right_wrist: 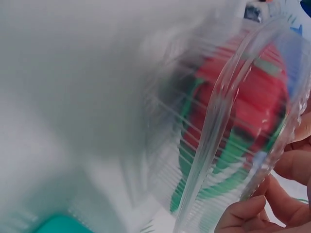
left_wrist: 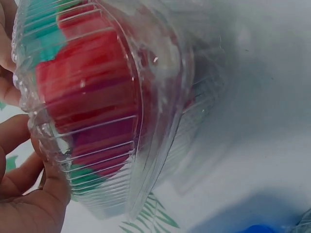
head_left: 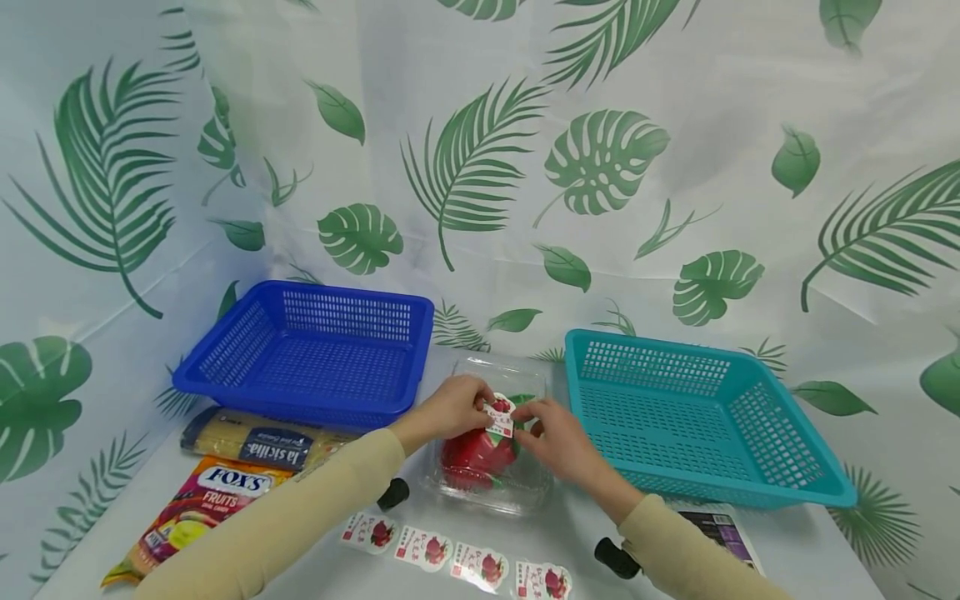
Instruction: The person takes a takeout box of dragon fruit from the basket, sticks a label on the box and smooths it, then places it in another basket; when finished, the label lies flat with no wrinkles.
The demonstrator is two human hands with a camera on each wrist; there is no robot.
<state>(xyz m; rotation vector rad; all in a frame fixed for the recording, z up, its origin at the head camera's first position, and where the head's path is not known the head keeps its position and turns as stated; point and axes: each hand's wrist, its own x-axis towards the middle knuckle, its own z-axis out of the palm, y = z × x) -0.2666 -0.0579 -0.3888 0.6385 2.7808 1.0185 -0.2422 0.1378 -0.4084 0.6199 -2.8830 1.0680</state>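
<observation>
A clear plastic clamshell box (head_left: 525,492) stands in the middle of the table, with red and green contents (head_left: 472,458) that also show through its ribbed side in both wrist views. Over its lid is a white label sticker (head_left: 500,417) printed with red fruit. My left hand (head_left: 453,408) pinches the sticker's left edge, and my right hand (head_left: 558,437) has thumb and forefinger at its right edge. Whether the sticker lies flat on the lid cannot be told. Several similar stickers (head_left: 423,547) lie in a row nearer to me.
A blue basket (head_left: 300,400) sits at back left, a teal basket (head_left: 705,483) at right. Pasta (head_left: 247,442) and a candy bag (head_left: 202,508) lie by my left arm. Near my sleeves are black wrist-strap pieces (head_left: 617,558) and a dark printed packet (head_left: 723,533).
</observation>
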